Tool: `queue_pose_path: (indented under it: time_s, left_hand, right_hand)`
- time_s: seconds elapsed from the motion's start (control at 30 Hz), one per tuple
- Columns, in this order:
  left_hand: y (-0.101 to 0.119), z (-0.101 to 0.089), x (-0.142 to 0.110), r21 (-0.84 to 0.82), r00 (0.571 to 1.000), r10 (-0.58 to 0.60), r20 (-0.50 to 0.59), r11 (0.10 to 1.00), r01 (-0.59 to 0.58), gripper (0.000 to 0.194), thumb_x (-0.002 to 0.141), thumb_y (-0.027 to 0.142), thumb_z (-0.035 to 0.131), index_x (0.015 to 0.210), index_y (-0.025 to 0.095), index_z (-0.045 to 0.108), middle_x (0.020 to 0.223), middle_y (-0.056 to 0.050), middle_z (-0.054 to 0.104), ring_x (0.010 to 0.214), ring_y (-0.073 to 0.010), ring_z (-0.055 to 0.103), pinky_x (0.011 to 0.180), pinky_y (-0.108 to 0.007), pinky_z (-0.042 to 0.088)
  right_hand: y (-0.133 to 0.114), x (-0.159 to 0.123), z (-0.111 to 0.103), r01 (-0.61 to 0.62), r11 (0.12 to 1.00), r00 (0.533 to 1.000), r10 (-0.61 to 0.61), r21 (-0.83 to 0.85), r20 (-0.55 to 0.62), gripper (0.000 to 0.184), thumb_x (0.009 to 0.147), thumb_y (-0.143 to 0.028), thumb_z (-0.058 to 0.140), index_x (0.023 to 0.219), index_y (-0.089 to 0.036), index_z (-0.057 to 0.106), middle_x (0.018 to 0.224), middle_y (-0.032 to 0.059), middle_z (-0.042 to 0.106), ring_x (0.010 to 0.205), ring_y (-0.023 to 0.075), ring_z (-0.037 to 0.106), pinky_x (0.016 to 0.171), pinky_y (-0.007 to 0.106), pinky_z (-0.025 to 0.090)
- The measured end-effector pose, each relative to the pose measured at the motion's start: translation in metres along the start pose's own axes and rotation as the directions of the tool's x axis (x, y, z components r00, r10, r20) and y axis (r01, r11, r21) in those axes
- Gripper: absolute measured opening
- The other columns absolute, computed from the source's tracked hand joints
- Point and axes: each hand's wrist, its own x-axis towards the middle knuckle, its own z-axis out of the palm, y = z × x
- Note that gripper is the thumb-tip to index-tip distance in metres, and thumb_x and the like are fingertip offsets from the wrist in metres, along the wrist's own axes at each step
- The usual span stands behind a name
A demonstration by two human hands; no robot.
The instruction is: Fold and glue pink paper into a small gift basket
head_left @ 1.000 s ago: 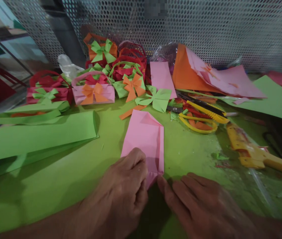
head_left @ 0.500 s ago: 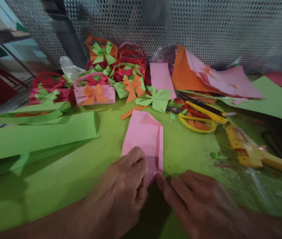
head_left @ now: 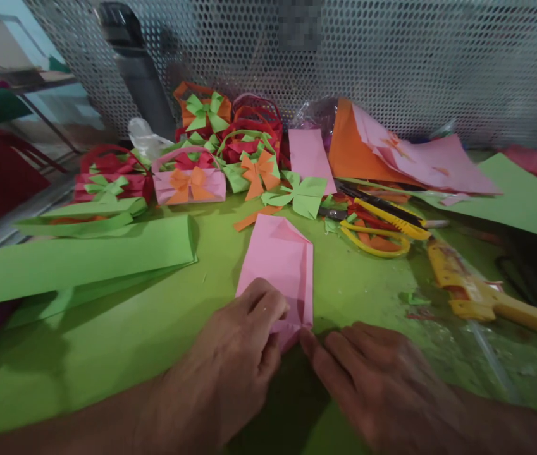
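A folded pink paper (head_left: 272,253) lies in front of me, with narrow flaps turned in along its right side and near end. My left hand (head_left: 240,341) is closed over its lower left part, fingers curled and pressing on the near fold. The fingertips are partly hidden under the knuckles. At the paper's near right corner rests the index finger of my right hand (head_left: 372,373). The other right fingers are stretched out over the green table (head_left: 164,354), and the thumb does not show.
Paper bags with bows, one of them a pink bag (head_left: 206,184), stand at the back. Green folded paper (head_left: 145,253) lies left. Yellow-handled scissors (head_left: 377,249), a cutter (head_left: 396,218) and a yellow glue gun (head_left: 467,284) are right. A dark bottle (head_left: 142,82) leans against the perforated metal panel.
The camera view has shifted slightly, so the background sits lower and further right. Both hands stay at the paper's near end; the left has edged slightly right along the fold.
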Motion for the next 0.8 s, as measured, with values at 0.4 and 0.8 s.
queue_pose_path:
  time_s: [0.4, 0.8]
  left_hand:
    - [0.000, -0.010, -0.007, 0.389, 0.971, 0.221, 0.089, 0.890, -0.238, 0.021, 0.085, 0.011, 0.041, 0.082, 0.019, 0.060, 0.075, -0.001, 0.056, 0.068, -0.0169, 0.048, 0.063, -0.031, 0.039]
    - [0.024, 0.001, -0.029, 0.559, 0.940, 0.301, 0.160, 0.757, -0.338, 0.056, 0.080, 0.054, 0.048, 0.106, 0.005, 0.060, 0.107, -0.017, 0.060, 0.099, -0.0292, 0.050, 0.081, -0.038, 0.042]
  right_hand:
    - [0.001, 0.002, -0.007, 0.080, 0.997, 0.979, -0.076, -0.017, 0.190, 0.031, 0.056, -0.003, 0.052, 0.083, -0.016, 0.061, 0.068, 0.0025, 0.062, 0.053, 0.0148, 0.051, 0.045, 0.030, 0.031]
    - [0.000, 0.003, -0.003, 0.071, 0.997, 0.971, -0.067, -0.009, 0.229, 0.026, 0.067, -0.003, 0.051, 0.090, -0.014, 0.056, 0.071, 0.0023, 0.061, 0.057, 0.0160, 0.053, 0.048, 0.031, 0.033]
